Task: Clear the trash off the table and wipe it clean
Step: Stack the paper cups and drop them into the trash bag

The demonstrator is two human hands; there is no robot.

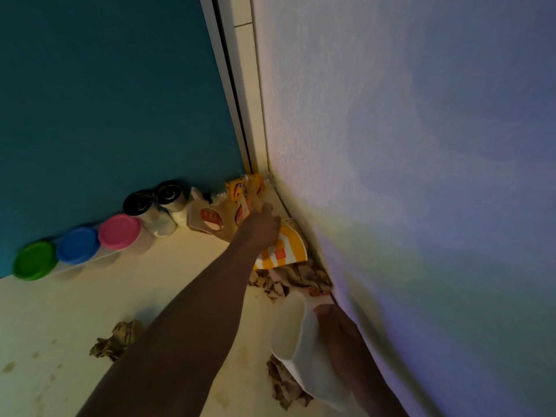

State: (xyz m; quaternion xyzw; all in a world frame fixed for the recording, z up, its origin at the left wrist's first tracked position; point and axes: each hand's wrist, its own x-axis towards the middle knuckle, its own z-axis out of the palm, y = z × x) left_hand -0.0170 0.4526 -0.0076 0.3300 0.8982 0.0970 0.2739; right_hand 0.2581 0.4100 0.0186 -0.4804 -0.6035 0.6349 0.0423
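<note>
**Yellow-striped cup next off the bench**

Paper trash crowded into the far corner of the bench (168, 266). Left hand (260, 227) reaching over the striped cup (281, 249) and brown bag (215, 219), fingers hidden, grip impossible to tell. Right hand (340, 332) curled round a white cup (296, 335) near the wall. Best to pinch the striped cup by its rim, lift clear of the crumpled napkins (288, 279), avoid the jars (120, 231). Stains left for wiping afterwards.

Stained table (90, 311) w/ crumpled napkins (115, 341), fast-food bags (210, 218), lidded tubs (78, 245), striped cup (282, 248).
</note>
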